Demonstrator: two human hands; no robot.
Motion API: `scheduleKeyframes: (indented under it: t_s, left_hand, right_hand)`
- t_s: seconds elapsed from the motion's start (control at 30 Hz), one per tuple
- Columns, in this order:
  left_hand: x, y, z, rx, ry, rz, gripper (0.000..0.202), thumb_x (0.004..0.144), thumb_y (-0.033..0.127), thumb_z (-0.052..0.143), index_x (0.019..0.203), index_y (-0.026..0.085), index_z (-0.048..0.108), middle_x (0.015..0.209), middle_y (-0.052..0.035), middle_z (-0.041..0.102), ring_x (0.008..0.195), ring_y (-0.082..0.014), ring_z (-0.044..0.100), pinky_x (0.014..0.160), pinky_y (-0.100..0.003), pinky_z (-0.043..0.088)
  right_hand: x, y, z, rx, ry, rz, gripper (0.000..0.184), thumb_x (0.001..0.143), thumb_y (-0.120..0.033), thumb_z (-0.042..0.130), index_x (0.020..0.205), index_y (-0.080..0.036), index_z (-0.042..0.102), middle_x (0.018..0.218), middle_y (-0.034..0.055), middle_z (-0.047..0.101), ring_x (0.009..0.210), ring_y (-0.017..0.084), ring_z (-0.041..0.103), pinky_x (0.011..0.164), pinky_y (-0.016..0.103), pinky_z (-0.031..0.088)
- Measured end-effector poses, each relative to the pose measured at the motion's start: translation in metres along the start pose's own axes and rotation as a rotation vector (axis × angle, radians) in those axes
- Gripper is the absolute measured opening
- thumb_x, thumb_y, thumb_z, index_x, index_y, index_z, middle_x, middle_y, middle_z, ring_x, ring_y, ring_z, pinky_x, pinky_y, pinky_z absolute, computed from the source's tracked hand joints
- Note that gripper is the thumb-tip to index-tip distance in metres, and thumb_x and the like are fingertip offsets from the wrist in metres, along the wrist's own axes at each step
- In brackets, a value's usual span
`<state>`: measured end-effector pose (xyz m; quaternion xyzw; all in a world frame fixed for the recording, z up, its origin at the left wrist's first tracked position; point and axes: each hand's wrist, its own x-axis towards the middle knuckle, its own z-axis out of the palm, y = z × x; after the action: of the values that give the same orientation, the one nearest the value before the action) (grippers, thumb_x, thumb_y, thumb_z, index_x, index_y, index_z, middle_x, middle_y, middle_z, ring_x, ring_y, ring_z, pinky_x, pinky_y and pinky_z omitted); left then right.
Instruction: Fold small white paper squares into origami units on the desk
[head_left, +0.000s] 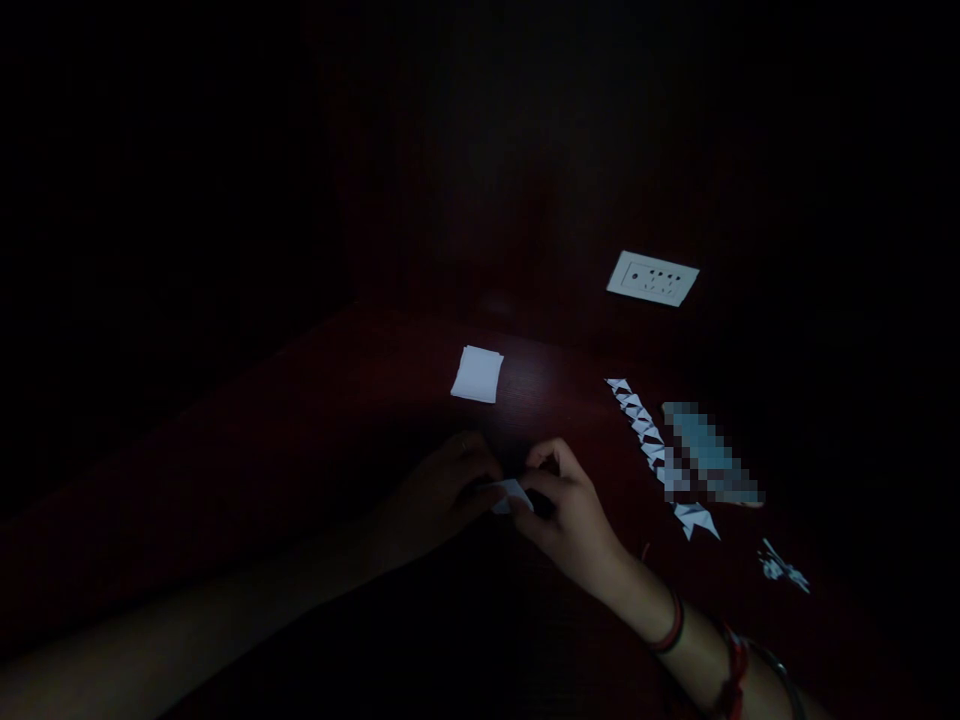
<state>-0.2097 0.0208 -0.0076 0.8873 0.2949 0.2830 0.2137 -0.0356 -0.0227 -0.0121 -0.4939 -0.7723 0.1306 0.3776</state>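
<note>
In the head view, the left hand (457, 485), deep in shadow, and the right hand (570, 505) have fingers nearly closed, both pinching a small white paper (511, 496) between them, low above the dark worktop (315, 430). The fingers cover its edges, so its folds are hard to read. Beyond lie paper squares (478, 375); rightward, pixelation partly hides a row of folded papers (639, 422) and a flat object (712, 455).
</note>
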Motion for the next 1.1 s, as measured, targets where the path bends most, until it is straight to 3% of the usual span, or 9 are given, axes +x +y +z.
scheduleKeyframes:
  t_s: [0.13,0.3,0.7,1.1]
  left_hand:
    - [-0.0016,-0.0014,0.0007,0.022,-0.010,0.051,0.007,0.082,0.016,0.048,0.086,0.018,0.054,0.089,-0.0002,0.047,0.084,-0.0136,0.045,0.075,-0.024,0.037]
    - [-0.0030,-0.0012,0.0019,0.019,-0.027,0.094,0.010,0.083,0.016,0.048,0.088,0.021,0.055,0.089,0.0008,0.047,0.084,-0.0135,0.044,0.075,-0.024,0.036]
    - [0.0013,-0.0049,0.0009,-0.072,-0.063,0.006,0.009,0.083,0.020,0.047,0.079,0.018,0.055,0.084,0.0020,0.048,0.081,-0.0122,0.047,0.072,-0.023,0.037]
    - [-0.0016,-0.0006,0.0023,-0.012,0.035,0.053,0.009,0.079,0.014,0.051,0.077,0.019,0.058,0.094,-0.0005,0.043,0.090,-0.0142,0.044,0.077,-0.026,0.038]
  right_hand:
    - [-0.0019,-0.0015,0.0022,-0.018,0.003,-0.012,0.008,0.071,-0.013,0.056,0.075,-0.018,0.060,0.098,0.0054,0.044,0.094,0.019,0.044,0.080,0.032,0.040]
    - [-0.0023,-0.0059,0.0017,-0.016,-0.045,-0.011,0.007,0.071,-0.011,0.055,0.071,-0.017,0.059,0.095,0.0046,0.043,0.090,0.017,0.045,0.078,0.030,0.040]
    - [0.0022,0.0001,-0.0012,0.057,-0.036,0.004,0.011,0.071,-0.007,0.053,0.075,-0.016,0.057,0.089,0.0034,0.043,0.085,0.014,0.046,0.075,0.027,0.040]
    - [0.0022,-0.0039,-0.0014,0.142,0.001,-0.037,0.014,0.070,-0.004,0.050,0.073,-0.017,0.054,0.087,0.0032,0.042,0.083,0.013,0.045,0.072,0.025,0.041]
